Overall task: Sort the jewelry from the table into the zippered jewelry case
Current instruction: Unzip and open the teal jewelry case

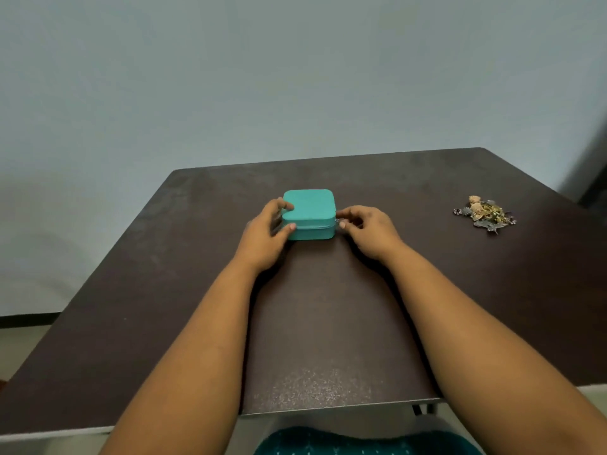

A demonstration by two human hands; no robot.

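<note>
Head cam view, looking down our own forearms: closest to us is a stretch of bare dark brown tabletop (328,323), and past that both hands meet at the small teal square zippered jewelry case (309,213), which sits shut around the middle of the table. Our left hand (262,234) steadies the case's left side, thumb on the zipper seam at the front and fingers curled up over the lid's corner. Our right hand (368,229) sits at the right front corner, fingertips pressed together and apparently pinching the little metal zipper pull (338,221), though it's tiny so we can't swear to it. Well off to the right and a bit farther back lies the tangled pile of gold and silver jewelry (484,213), untouched. So we're at the unzipping step. Next we'd drag the pull around the seam while bracing the case, then flip the lid.
</note>
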